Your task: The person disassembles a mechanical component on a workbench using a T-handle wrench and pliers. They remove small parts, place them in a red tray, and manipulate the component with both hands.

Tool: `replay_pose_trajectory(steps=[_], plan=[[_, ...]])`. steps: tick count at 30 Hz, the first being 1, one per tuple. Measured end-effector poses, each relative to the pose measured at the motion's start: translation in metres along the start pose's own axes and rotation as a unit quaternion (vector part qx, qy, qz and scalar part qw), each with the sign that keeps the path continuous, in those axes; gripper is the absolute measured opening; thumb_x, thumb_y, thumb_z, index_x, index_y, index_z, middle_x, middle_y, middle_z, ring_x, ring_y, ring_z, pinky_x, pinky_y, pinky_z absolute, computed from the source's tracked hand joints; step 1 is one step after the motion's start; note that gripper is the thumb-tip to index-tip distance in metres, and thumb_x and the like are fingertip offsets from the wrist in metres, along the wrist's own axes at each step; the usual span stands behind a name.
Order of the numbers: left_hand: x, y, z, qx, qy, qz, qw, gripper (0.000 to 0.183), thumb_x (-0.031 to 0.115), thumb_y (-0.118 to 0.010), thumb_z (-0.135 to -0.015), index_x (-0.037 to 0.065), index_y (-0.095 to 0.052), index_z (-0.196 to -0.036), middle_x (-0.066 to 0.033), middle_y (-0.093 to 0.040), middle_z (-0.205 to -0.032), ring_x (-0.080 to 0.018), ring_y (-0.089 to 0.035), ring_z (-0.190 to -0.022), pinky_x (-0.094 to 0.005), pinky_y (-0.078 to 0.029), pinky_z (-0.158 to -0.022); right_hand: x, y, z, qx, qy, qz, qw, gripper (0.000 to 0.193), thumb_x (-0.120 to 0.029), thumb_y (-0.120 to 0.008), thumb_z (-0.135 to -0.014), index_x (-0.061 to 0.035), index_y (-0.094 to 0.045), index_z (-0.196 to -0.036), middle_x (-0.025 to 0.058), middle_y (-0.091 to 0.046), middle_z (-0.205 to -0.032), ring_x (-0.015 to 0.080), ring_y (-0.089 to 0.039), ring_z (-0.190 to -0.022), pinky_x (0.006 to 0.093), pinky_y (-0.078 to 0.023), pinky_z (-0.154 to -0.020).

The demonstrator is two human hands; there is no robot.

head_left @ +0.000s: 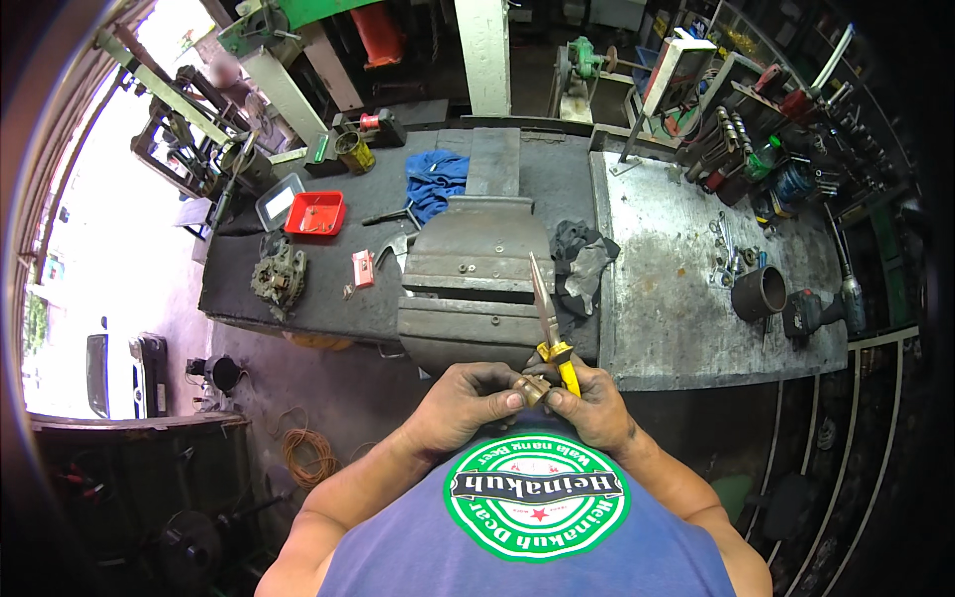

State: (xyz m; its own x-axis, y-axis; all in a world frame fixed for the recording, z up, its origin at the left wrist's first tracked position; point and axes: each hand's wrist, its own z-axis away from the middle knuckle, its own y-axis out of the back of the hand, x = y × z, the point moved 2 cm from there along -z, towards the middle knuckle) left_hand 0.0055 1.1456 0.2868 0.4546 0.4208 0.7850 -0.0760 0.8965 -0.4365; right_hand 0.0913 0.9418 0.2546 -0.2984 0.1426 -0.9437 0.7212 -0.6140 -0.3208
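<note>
Close in front of my body, my left hand point(466, 402) is closed, thumb and fingers pinching a small brass-coloured metal part point(534, 389). My right hand point(597, 410) grips the same part from the other side. Long-nose pliers with yellow handles point(566, 370) are also held in my right hand, jaws pointing up and away from me. Dark smudges mark my fingers. Just beyond my hands stands a large grey bench vise point(477, 254), its jaws apart with a dark gap between them. The underside of the brass part is hidden by my fingers.
Left of the vise lie a hammer point(396, 249), a small red-and-white box point(363, 268), a red tray point(315, 214) and a greasy metal assembly point(280, 279). Blue cloth point(436, 185) and dark rags point(582, 261) flank it. On the right metal bench top stand a pipe section point(759, 294) and a cordless power tool point(808, 313).
</note>
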Motion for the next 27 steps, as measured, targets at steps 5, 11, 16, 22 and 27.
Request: replay_pose_trajectory(steps=[5,11,16,22,27], plan=[[0.004,-0.004,0.002,0.019,-0.044,-0.084,0.995,0.034,0.031,-0.088,-0.094,0.0,-0.078,-0.102,-0.0002,-0.07,-0.089,-0.0074,-0.06,-0.078,-0.0252,-0.048,-0.069,-0.001,-0.001,0.002,0.013,-0.01,0.007,1.0,0.06,-0.039,-0.079,-0.101,0.0053,-0.064,-0.139,0.0083,-0.069,-0.124,0.0131,-0.065,-0.1,0.0314,-0.056,-0.091],[0.002,-0.006,0.0,0.03,-0.126,-0.179,0.975,0.028,0.025,-0.084,-0.097,0.0,-0.078,-0.106,-0.0019,-0.069,-0.093,-0.0094,-0.062,-0.085,-0.0259,-0.05,-0.073,0.001,-0.002,0.003,0.014,-0.009,-0.001,1.0,0.067,-0.036,-0.083,-0.098,0.0051,-0.059,-0.145,0.006,-0.072,-0.117,0.0146,-0.067,-0.103,0.0306,-0.055,-0.095],[-0.005,-0.011,0.0,0.035,-0.199,-0.264,0.943,0.022,0.016,-0.08,-0.1,0.0,-0.076,-0.114,-0.0075,-0.065,-0.114,-0.0138,-0.064,-0.1,-0.0289,-0.054,-0.083,-0.001,-0.002,0.005,0.027,0.006,0.046,0.999,0.072,-0.033,-0.092,-0.089,0.0032,-0.062,-0.144,0.0086,-0.069,-0.128,0.0216,-0.068,-0.117,0.0363,-0.052,-0.107],[-0.009,-0.01,-0.005,0.025,-0.222,-0.253,0.941,0.021,0.01,-0.076,-0.1,-0.001,-0.073,-0.117,-0.0116,-0.065,-0.118,-0.0216,-0.066,-0.111,-0.036,-0.057,-0.097,-0.007,0.001,0.004,0.051,0.117,0.247,0.961,0.046,-0.019,-0.092,-0.084,-0.0014,-0.076,-0.124,0.0177,-0.068,-0.131,0.033,-0.062,-0.13,0.0441,-0.049,-0.113],[-0.01,-0.01,-0.004,0.031,-0.231,-0.279,0.932,0.02,0.013,-0.074,-0.101,-0.002,-0.072,-0.114,-0.0131,-0.065,-0.122,-0.0252,-0.065,-0.114,-0.039,-0.053,-0.102,-0.003,-0.001,0.0,0.049,0.11,0.204,0.972,0.043,-0.024,-0.091,-0.087,-0.0005,-0.077,-0.121,0.0194,-0.067,-0.132,0.0346,-0.06,-0.13,0.0447,-0.047,-0.113]])
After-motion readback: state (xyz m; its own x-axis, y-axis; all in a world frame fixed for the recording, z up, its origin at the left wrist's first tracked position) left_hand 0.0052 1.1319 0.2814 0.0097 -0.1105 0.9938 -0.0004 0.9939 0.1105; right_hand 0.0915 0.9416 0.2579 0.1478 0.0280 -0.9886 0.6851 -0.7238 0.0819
